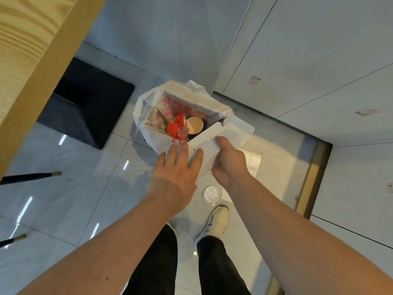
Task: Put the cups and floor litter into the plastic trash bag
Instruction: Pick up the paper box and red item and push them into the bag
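Observation:
A white plastic trash bag (pixel 148 107) stands open on the floor. Inside lie a paper cup (pixel 194 124), red packaging (pixel 177 124) and crumpled wrappers. My right hand (pixel 228 160) is shut on a large white sheet of paper (pixel 225 133) at the bag's near rim. My left hand (pixel 176 169) lies flat with fingers spread against the sheet's left edge. On the floor near my shoe lie a clear plastic cup lid (pixel 211 194) and a printed receipt (pixel 253 161), part of it hidden behind my right hand.
A wooden table edge (pixel 38 60) runs down the left above a black pedestal base (pixel 85 103). Two dark chair legs (pixel 29 176) reach in from the left. Grey wall panels (pixel 308 71) stand right of the bag. My shoe (pixel 219 220) is below the lid.

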